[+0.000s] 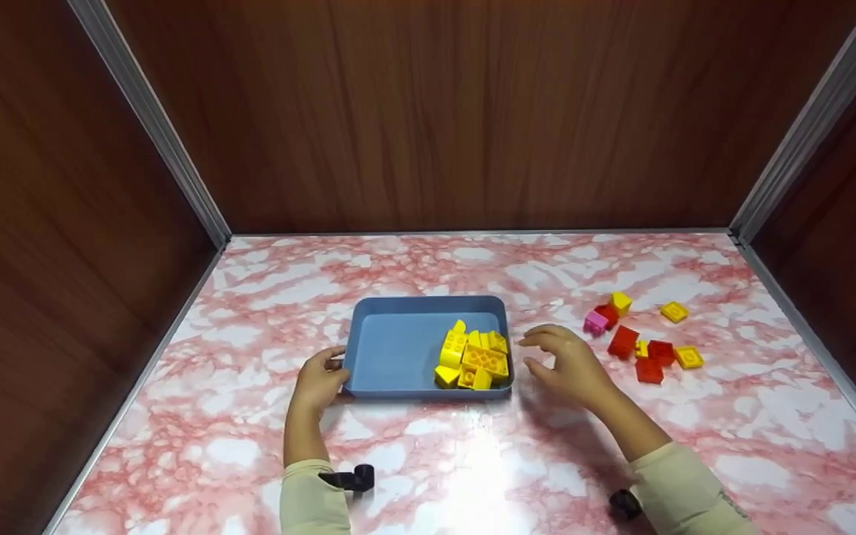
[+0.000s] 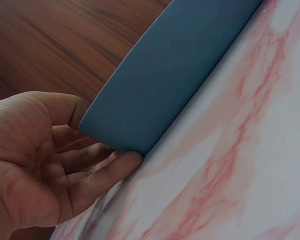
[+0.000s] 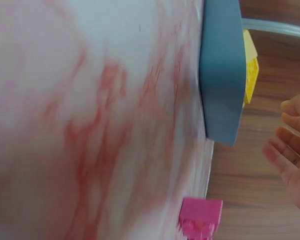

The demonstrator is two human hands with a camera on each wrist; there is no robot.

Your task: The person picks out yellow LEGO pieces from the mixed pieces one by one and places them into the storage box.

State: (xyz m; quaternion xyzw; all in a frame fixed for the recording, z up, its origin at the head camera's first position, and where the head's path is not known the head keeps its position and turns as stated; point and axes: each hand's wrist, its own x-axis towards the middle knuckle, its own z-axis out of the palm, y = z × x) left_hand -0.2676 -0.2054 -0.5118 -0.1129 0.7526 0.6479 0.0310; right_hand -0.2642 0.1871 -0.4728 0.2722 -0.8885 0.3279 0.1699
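A blue-grey tray [image 1: 391, 349] lies on the marbled table with several yellow toy bricks [image 1: 484, 360] heaped at its right end. My left hand [image 1: 322, 380] holds the tray's left end. In the left wrist view the thumb of that hand [image 2: 45, 165] goes over the rim and the fingers lie against the tray's outer wall [image 2: 155, 85]. Just right of the tray, my right hand [image 1: 565, 365] hovers with bent, parted fingers and nothing between them. The right wrist view shows that hand [image 3: 295, 150] apart from the tray wall [image 3: 222, 75].
Right of my right hand lie several loose bricks: a pink brick [image 1: 596, 322], red bricks [image 1: 623, 342], a yellow brick [image 1: 620, 302] and flat yellow pieces [image 1: 674, 311]. Brown wood-grain panels [image 1: 472, 111] enclose the table at the back and sides.
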